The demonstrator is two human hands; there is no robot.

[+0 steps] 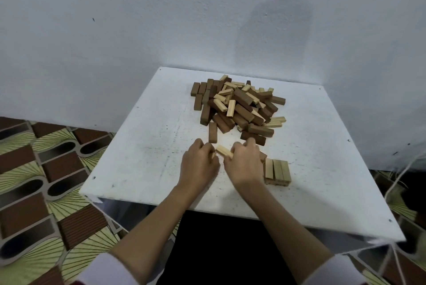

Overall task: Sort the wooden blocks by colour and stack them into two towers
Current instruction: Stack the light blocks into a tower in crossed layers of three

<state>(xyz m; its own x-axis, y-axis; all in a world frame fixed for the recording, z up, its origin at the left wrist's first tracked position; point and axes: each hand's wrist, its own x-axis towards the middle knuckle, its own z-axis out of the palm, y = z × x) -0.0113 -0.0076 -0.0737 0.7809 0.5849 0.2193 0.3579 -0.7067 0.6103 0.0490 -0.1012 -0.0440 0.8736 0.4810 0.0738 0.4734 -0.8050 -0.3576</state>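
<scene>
Square white-painted bench (129,169), scuffed top, set against a pale blue-grey wall (115,19). Patterned floor covering (34,169) in brown, black and yellow-green to the left.

Mixed heap of dark brown and pale wooden blocks (237,104) lies on the far half of the bench, loosely piled, the two colours mingled. One dark brown rectangular wooden block (212,132) lies apart at the near edge of the heap, long axis running away from the viewer.

Started pale tower (277,172): pale blocks laid side by side as a top layer, with a lower layer's edge just showing beneath, near the front of the bench, just right of the right hand.

Left hand (198,164): fingers curled; something pale shows at the fingertips, but cannot tell whether the grip is clamped on a block or closed on nothing.

Right hand (243,164): fingers curled, grip clamped on one end of a single pale rectangular wooden block (224,152), which sticks out leftward into the gap between the two hands, tilted. A brown edge shows just beside the right hand's outer side; cannot tell what it is.

White sleeve cuffs (106,271) at the lower frame edge on both arms.
</scene>
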